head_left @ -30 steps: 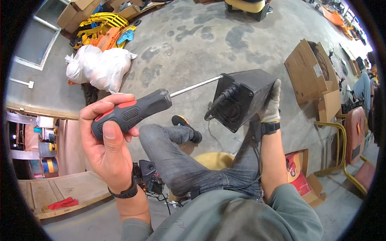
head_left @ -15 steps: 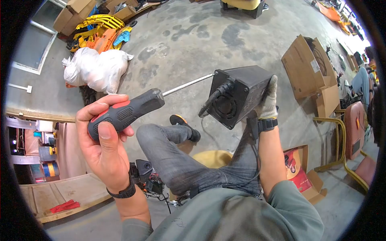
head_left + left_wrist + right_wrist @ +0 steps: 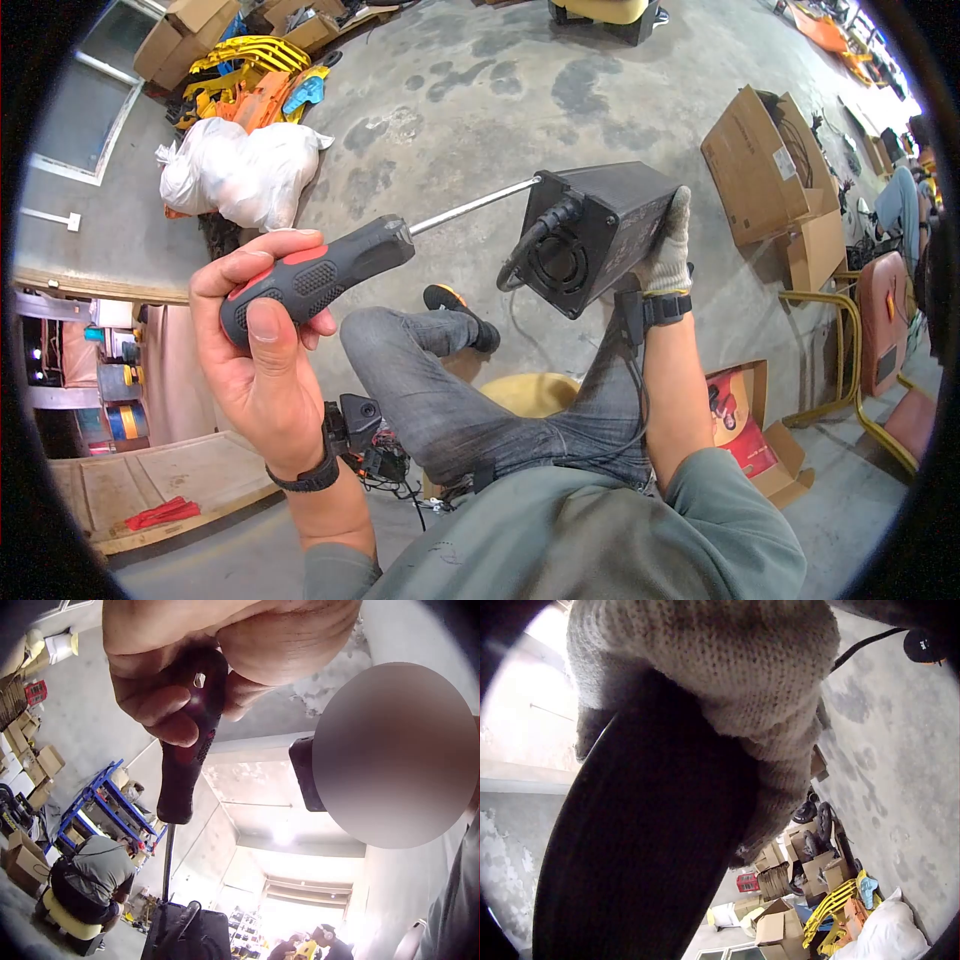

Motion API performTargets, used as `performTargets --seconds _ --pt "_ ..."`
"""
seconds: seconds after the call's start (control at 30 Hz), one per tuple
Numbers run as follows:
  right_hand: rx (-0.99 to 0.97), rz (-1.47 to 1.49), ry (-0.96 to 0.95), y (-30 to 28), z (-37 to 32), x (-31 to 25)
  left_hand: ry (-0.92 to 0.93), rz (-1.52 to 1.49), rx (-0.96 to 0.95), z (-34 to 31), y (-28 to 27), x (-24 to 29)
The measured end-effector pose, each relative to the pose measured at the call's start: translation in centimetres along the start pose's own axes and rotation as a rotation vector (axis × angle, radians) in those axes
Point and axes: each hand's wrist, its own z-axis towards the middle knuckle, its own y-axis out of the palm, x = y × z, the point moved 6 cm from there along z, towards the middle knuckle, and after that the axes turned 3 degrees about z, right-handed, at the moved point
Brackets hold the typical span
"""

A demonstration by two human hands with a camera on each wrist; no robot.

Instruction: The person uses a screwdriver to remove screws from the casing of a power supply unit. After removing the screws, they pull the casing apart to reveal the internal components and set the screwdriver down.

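In the head view my bare left hand (image 3: 265, 370) grips the dark grey and red handle of a screwdriver (image 3: 320, 275). Its long metal shaft reaches to the upper corner of a black box (image 3: 625, 205), where the tip meets a screw hole. The box has a round fan grille and a black cable (image 3: 540, 240) plugged into its end face. My right hand (image 3: 668, 250), in a knitted glove, holds the box from its far side. The right wrist view shows gloved fingers (image 3: 772, 742) wrapped around the dark casing. In the left wrist view, fingers curl about the screwdriver handle (image 3: 180, 776).
White bags (image 3: 240, 170) and yellow and orange parts lie on the floor to the left. An open cardboard box (image 3: 755, 175) and a chair (image 3: 882, 320) stand at the right. A red-printed box (image 3: 740, 420) sits near my right elbow. Another person (image 3: 94, 877) is seated farther off.
The box, screwdriver and both hands shifted slightly left in the head view as the camera turned, then stayed nearly still. The screwdriver tip remains at the box's corner.
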Motion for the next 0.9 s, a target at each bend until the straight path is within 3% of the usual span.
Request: performTargets --seconds 0.27,0.33,0.9 --pt "-0.045 -0.022 0.005 0.4 0.0 -0.1 0.025 -0.016 0.069 0.2 -0.1 0.0" --pt "-0.034 -0.029 -0.004 0.3 0.1 0.0 0.012 0.002 -0.003 0.1 0.0 -0.1" --pt "0.005 -0.045 0.008 -0.8 0.3 0.0 0.017 0.026 -0.003 0.0 -0.2 0.0"
